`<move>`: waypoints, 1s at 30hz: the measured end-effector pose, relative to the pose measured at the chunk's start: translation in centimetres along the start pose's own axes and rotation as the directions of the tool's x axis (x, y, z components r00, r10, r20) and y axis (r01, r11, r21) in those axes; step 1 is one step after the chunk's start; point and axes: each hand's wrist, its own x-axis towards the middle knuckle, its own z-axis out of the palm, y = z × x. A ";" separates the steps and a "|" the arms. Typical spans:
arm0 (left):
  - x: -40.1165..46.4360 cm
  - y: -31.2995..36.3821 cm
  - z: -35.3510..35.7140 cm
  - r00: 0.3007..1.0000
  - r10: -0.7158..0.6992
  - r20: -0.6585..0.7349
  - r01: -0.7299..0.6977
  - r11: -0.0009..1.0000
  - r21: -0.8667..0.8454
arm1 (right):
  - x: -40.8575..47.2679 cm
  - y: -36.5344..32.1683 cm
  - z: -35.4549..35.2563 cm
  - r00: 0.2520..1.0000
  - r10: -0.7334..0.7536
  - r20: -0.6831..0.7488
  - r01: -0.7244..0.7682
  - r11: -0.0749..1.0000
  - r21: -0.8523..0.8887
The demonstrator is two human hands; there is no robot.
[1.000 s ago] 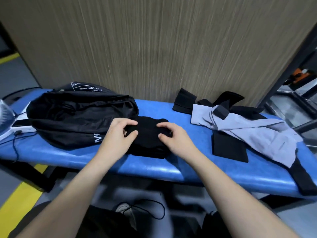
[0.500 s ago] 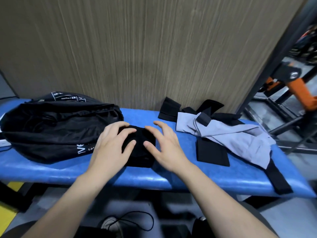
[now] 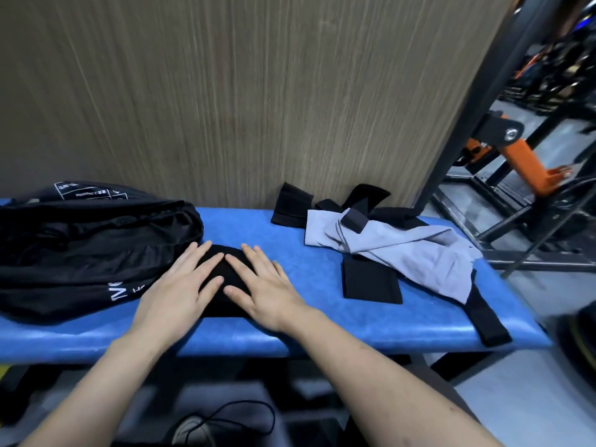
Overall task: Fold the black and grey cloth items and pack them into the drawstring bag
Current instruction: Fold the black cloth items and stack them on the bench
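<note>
Premises appear to be a gym: blue padded vinyl bench [image 3: 322, 333] at 6 o'clock; black-and-orange steel exercise machine frame [image 3: 519, 156] at 3 o'clock.

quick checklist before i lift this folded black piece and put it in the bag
1. Folded black cloth compact and flat on the blue bench: ok.
2. Left hand and right hand both on it: ok, but the fingers lie straight and press, so no grip yet.
3. Black drawstring bag within reach: ok, it lies just left of the cloth.
4. Bag mouth open towards the cloth: cannot tell, the opening is lost in the dark folds.
5. Grey and black cloth pile clear of the path: ok, it sits to the right, apart from the hands.
</note>
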 end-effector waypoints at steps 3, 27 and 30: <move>0.5 -0.7 -0.1 1.000 -0.007 0.013 0.006 0.999 0.046 | 0.6 -0.7 0.1 1.000 0.007 -0.016 -0.006 1.000 0.019; 5.9 10.8 -0.3 0.965 0.236 -0.112 -0.236 0.972 0.014 | -6.3 7.2 -9.8 0.934 0.065 -0.351 -0.095 0.993 -0.071; 7.6 14.9 1.6 0.955 0.281 -0.098 -0.284 0.958 -0.024 | -8.2 10.2 -11.9 0.908 0.111 -0.404 -0.159 0.983 -0.088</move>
